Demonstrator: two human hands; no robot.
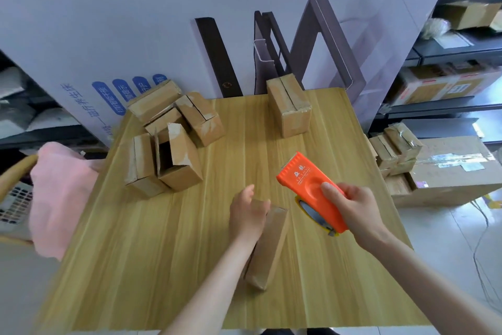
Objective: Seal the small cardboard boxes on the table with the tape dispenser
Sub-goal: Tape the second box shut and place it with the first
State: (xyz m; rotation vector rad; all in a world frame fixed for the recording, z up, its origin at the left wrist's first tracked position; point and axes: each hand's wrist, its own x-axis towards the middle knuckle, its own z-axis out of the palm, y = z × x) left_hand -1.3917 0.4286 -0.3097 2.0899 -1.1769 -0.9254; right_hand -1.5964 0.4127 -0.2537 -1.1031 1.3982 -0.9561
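- Cardboard box (271, 247) lies at six o'clock on the table (163, 253), my left hand (248, 209) gripping its far end.
- My right hand (355, 212) clasps the tape dispenser (304, 180), off at two o'clock from it.
- I'd steady the box, then draw tape straight along the seam.

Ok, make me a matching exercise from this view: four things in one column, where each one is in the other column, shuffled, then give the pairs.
Things
1. tape dispenser
2. pink cloth
3. open box
4. long box

Places
A. off the table, to its left
B. gripped in the right hand
C. lying near the table's front edge, held by the left hand
D. among other boxes at the table's far left

Pairs: 1-B, 2-A, 3-D, 4-C
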